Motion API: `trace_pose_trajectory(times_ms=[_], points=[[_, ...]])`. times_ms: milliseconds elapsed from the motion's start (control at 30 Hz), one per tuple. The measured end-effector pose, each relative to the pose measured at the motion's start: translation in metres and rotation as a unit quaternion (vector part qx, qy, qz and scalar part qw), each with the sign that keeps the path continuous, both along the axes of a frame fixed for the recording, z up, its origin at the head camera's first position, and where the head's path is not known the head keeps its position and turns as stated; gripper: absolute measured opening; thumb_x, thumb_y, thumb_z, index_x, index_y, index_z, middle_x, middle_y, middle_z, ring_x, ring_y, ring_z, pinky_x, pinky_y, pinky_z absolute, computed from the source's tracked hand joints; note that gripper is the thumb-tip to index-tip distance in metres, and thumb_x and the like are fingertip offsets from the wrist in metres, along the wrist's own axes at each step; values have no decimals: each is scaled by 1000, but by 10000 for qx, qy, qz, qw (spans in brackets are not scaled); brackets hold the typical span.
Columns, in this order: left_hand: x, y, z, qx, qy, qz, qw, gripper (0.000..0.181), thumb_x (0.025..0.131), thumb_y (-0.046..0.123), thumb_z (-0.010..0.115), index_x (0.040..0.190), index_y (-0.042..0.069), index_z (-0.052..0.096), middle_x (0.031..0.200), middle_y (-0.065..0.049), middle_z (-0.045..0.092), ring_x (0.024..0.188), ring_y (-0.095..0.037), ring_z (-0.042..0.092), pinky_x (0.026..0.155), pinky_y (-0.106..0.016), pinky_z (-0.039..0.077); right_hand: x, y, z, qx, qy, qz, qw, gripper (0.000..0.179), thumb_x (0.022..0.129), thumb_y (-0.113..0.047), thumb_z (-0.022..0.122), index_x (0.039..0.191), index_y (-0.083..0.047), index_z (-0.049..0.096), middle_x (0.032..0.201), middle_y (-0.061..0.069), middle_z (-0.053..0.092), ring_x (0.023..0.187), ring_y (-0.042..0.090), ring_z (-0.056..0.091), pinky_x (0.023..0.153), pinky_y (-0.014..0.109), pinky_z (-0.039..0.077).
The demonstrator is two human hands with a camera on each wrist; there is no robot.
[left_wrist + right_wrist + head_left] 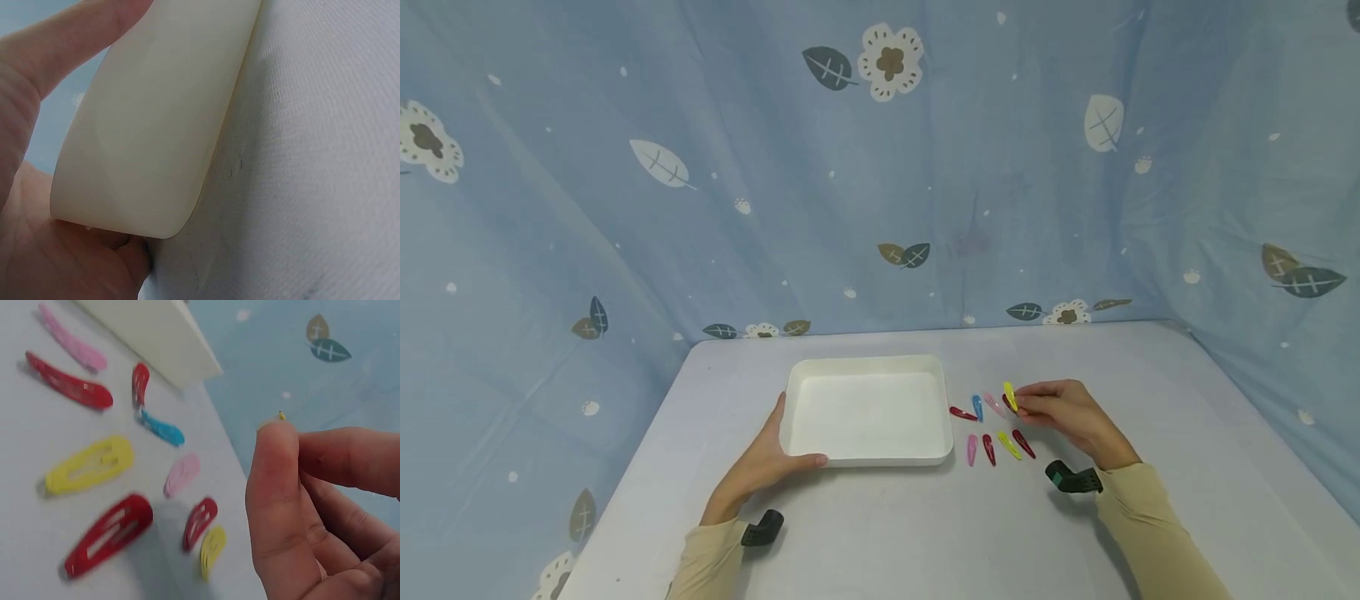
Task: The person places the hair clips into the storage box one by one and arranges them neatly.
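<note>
My left hand [767,454] grips the near left corner of a white tray [942,425], thumb along its front wall and fingers at its left side. In the left wrist view the thumb [69,44] lies against the tray wall [150,125]. Over the clips, my right hand [1071,412] pinches a yellow snap hair clip [1011,393] between thumb and fingertips. Only the clip's tiny tip [282,415] shows in the right wrist view. Below lie a blue clip [161,428], a pink clip [182,475], a red clip [200,524] and another yellow clip [212,550].
Nearer the front lie a pink clip [972,450], a red clip [988,449], a yellow clip [1009,446] and another red clip [1023,443]. One red clip [963,413] is close to the tray's right wall. A blue patterned curtain [970,183] hangs behind the white table [910,533].
</note>
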State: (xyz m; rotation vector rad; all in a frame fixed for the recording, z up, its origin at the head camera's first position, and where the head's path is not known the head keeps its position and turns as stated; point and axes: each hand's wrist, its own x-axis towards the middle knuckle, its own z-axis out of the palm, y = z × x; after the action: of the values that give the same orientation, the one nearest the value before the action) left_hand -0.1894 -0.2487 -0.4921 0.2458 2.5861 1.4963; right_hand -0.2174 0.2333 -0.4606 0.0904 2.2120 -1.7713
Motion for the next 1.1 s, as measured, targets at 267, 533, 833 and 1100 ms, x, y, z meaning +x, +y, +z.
trace_pose_trajectory(times_ms=[267,533,833,1100], points=[[0,0,1,-66,-103,4,9999,141,72,38,95,167,23,-8,175,-9,11,157,-35,23,122,-67,20,-5,-14,9,-322,-27,86,9994,54,101,-17,67,142,14,51,119,11,67,94,11,73,84,24,60],[2,0,3,-181,-185,57,9996,141,72,39,94,167,21,-9,174,-10,11,155,-35,26,122,-66,22,-10,-33,20,-279,16,195,9994,53,101,-20,69,140,12,53,117,11,69,95,14,74,84,24,60],[0,-1,0,-71,-8,-20,10000,140,72,35,95,167,21,-6,174,-12,16,153,-36,29,120,-67,24,-17,-54,30,-653,-55,375,9971,49,102,-13,66,140,14,52,111,7,70,93,10,74,87,24,60],[-1,-2,-2,129,120,-151,9997,137,72,31,96,168,23,-2,168,-10,28,144,-35,40,117,-64,29,-23,-75,37,-758,68,480,9959,46,102,-10,64,139,15,53,106,7,71,87,7,73,83,22,60]])
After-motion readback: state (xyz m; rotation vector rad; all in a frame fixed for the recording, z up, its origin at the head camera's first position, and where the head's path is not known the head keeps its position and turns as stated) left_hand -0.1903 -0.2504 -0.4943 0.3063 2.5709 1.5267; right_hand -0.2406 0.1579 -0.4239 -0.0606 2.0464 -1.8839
